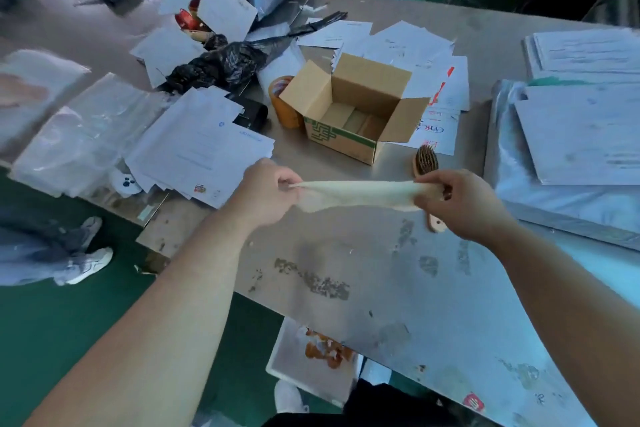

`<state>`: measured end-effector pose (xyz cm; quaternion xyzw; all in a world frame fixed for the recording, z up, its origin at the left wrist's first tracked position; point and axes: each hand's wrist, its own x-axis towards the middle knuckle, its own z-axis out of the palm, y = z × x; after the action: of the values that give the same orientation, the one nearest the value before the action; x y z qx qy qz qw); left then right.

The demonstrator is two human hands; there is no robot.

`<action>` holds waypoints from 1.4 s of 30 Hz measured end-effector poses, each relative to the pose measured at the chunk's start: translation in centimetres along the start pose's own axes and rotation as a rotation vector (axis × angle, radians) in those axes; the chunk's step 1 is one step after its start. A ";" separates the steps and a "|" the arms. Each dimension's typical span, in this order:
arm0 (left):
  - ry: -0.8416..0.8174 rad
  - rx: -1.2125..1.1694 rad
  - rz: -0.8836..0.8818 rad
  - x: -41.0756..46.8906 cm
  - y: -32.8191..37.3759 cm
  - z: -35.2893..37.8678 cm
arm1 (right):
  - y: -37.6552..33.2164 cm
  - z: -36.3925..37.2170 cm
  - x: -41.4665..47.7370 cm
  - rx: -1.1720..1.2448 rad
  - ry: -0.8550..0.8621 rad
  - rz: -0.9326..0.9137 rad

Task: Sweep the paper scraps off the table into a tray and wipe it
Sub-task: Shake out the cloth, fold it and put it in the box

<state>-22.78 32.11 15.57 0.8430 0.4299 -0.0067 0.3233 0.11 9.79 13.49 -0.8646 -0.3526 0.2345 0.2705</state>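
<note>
Head view: we hold a cloth taut above the counter.
Left hand: pinches one end.
Right hand: grips the other.

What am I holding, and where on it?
A cream cloth, stretched between both hands: left hand pinches its left end, right hand grips its right end.

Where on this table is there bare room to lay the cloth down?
Bare: the stained tabletop under the cloth, between the envelope stack and the sheet pile. Crowded: around the cardboard box, with papers, tape roll, black bag and brush.
</note>
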 end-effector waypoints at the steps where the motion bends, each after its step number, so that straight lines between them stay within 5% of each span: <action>1: -0.002 0.004 -0.003 0.1 0.0 -0.7 | -0.1 -0.5 0.2 -0.031 0.021 -0.048; 4: -0.170 -0.421 -0.003 -0.3 0.3 -4.4 | -2.0 -3.5 0.1 0.122 -0.041 -0.141; 6: -0.293 -0.899 0.048 -0.6 0.5 -6.8 | -4.8 -5.8 -0.6 0.528 -0.138 -0.136; 9: -0.437 -1.559 0.031 -1.4 1.8 -7.1 | -8.6 -6.8 -2.2 1.137 -0.143 0.035; 12: -0.697 -1.796 -0.028 -3.0 2.1 -4.1 | -9.6 -4.6 -4.1 1.351 -0.133 0.231; 15: -0.722 -1.756 -0.110 -4.0 1.2 -2.1 | -9.1 -1.9 -6.3 1.306 -0.162 0.365; 19: -0.533 -1.456 -0.284 -3.8 -0.6 -2.3 | -8.0 0.7 -7.5 1.181 -0.060 0.493; 29: -0.551 -1.200 -0.367 -1.7 -4.2 -2.9 | -8.1 5.3 -7.9 1.096 0.093 0.683; 35: -0.362 -0.989 -0.263 -2.2 -1.8 0.2 | -10.7 7.5 -6.9 0.996 0.119 0.619; 42: -0.370 -0.791 -0.089 -4.5 1.7 2.2 | -13.9 9.5 -6.3 0.945 0.057 0.500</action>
<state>-23.76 26.95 16.10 0.6197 0.3704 -0.0063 0.6920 -16.30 16.40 16.56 -0.7121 0.0157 0.4017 0.5757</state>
